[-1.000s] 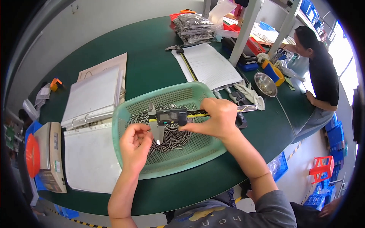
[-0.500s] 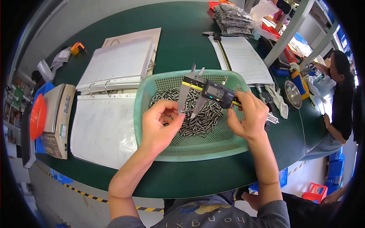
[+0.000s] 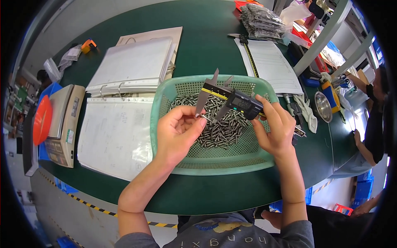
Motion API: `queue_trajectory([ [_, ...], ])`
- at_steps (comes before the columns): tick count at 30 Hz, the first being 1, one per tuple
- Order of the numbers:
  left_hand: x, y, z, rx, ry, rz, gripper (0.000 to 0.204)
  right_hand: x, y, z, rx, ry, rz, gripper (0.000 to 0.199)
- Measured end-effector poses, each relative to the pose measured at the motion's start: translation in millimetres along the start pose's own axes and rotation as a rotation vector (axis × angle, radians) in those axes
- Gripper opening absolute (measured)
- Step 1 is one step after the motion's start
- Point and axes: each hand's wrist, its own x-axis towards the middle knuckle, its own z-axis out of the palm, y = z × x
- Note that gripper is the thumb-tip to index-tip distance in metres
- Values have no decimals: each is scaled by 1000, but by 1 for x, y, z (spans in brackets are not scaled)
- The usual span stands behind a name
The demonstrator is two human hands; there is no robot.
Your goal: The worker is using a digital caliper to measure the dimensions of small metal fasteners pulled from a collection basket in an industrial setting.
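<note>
Pinching metal pin point(image 3: 206, 118) in left hand point(image 3: 176, 131), gripping flat caliper point(image 3: 243, 104) in right hand point(image 3: 276, 129), above perforated plastic basket point(image 3: 221, 168)

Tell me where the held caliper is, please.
In the head view, the caliper is right of centre, above the pins in the basket, between the left hand and the right hand, which holds it.

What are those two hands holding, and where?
The right hand grips a digital caliper by its display end; the left hand pinches a small metal pin by one end.
</note>
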Motion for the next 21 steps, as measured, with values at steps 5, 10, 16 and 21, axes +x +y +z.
queue_trajectory([
  [5, 1, 3, -2, -50, 6, -95, 16, -1, 1, 1, 23, -17, -3, 47],
  [10, 1, 3, -2, -130, 2, -119, 17, -1, -2, -1, -14, -55, 3, 44],
  [16, 0, 4, -3, -128, -1, -117, 17, -1, -4, -1, -36, 3, 7, 35],
  [21, 1, 7, -7, -114, 11, -148, 17, -1, -5, 2, -44, 2, 40, 33],
])
